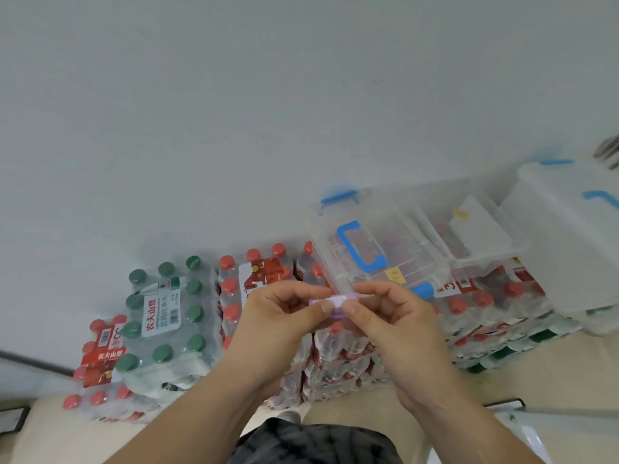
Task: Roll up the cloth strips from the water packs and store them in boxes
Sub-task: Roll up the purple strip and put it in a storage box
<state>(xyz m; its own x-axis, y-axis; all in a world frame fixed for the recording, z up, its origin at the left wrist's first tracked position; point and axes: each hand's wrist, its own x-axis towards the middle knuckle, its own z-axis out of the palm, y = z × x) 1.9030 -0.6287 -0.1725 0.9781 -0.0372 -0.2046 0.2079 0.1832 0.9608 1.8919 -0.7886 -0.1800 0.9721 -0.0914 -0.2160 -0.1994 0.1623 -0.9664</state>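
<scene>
Rolling a strip over the packs

Left hand (pixel 281 316) and right hand (pixel 385 313) pinch the purple strip (pixel 335 304), partly rolled, in front of the closed box (pixel 378 249); storing it remains.

Pale floor (pixel 385 416) along a white wall (pixel 234 95). Directly on it, shrink-wrapped water packs in a row against the wall. Left of the hands: red-cap pack (pixel 100 366) lowest and farthest out, green-cap pack (pixel 164 323) stacked partly over it. Behind and under the hands: red-cap packs (pixel 254 279), several layers high. Right of the hands: more stacked packs (pixel 495 316), red caps above, green bands at the base. Beyond the hands, on top of the stack: clear box (pixel 378 249) with blue handle, lid on. Further right: an open box (pixel 469 236), then a larger one (pixel 569 236).
</scene>
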